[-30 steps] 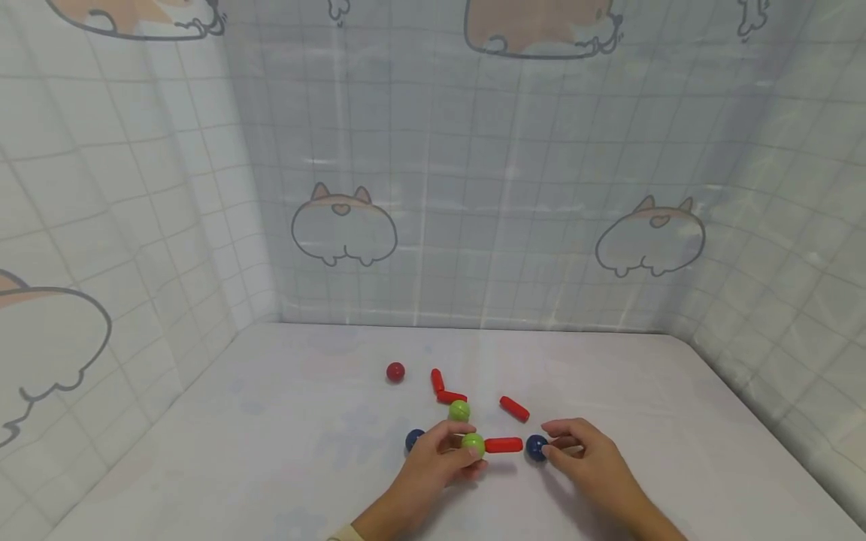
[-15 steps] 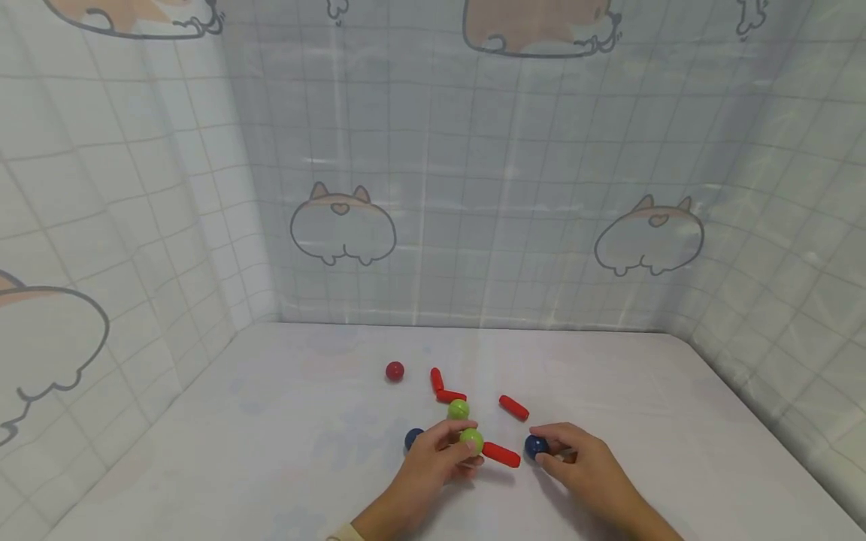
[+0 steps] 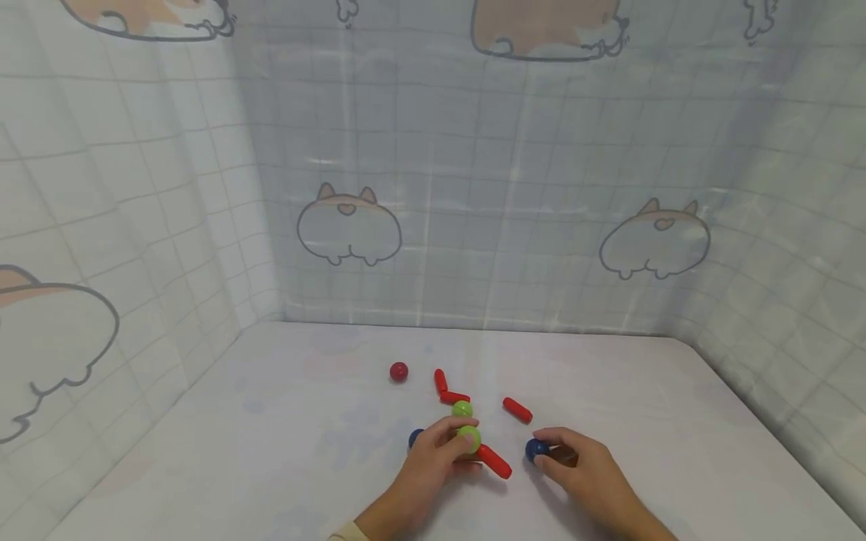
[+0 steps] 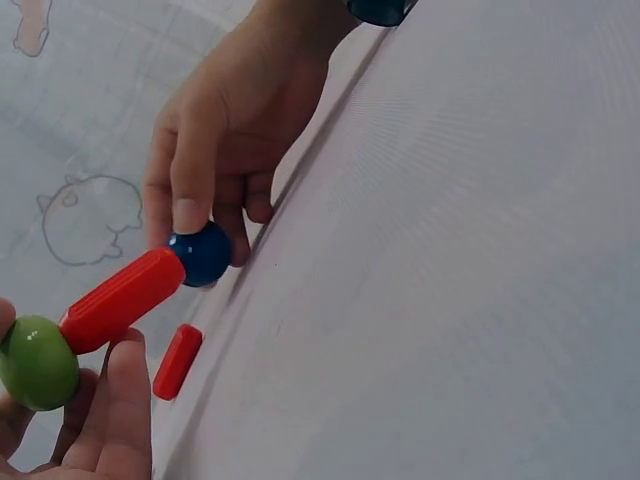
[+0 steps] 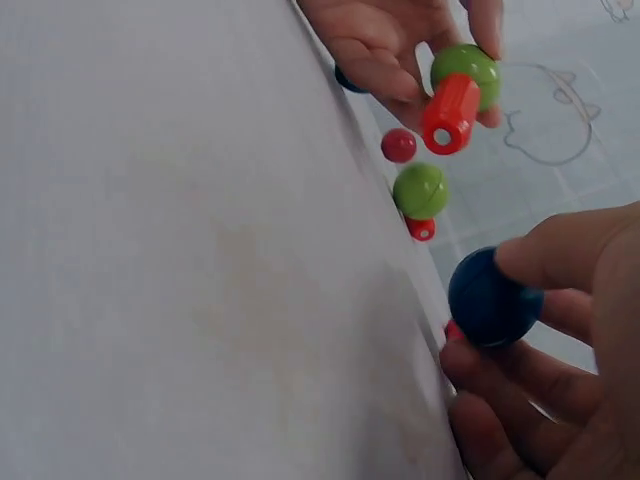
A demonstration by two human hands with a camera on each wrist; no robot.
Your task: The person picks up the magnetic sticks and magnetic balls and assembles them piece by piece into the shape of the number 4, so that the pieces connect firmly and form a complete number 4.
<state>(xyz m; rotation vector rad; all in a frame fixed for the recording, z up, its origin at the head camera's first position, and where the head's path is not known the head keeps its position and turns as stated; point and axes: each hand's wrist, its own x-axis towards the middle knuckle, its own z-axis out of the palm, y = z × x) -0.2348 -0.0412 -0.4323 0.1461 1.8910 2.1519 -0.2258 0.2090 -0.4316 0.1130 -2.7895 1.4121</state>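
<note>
Green ball (image 3: 471, 433) in the left hand (image 3: 433, 457): thumb and fingers pinch it, that grip drawn in to its width. A red rod (image 3: 495, 461) juts from it towards 4 o'clock, seen from the wearer's side; holding by the ball presumably leaves the rod's far end clear. At 3 o'clock the right hand (image 3: 590, 462) pinches a blue ball (image 3: 537, 450) between thumb and fingertips, its grip just as narrow, the side facing the rod exposed. A gap separates ball and rod.

The balls are smooth and shiny, likely hard plastic; the rod is long-faceted, with a pale round inset in its end.

Around the green ball, on a pale bench (image 3: 304, 421): a second green ball (image 3: 463, 408) at 12 o'clock, two small red rods (image 3: 455, 397) just beyond, a lone rod (image 3: 517, 410) at 2, a red ball (image 3: 399, 372) between 10 and 11, and a dark blue ball (image 3: 416, 437) at 9, partly hidden by the left hand.
</note>
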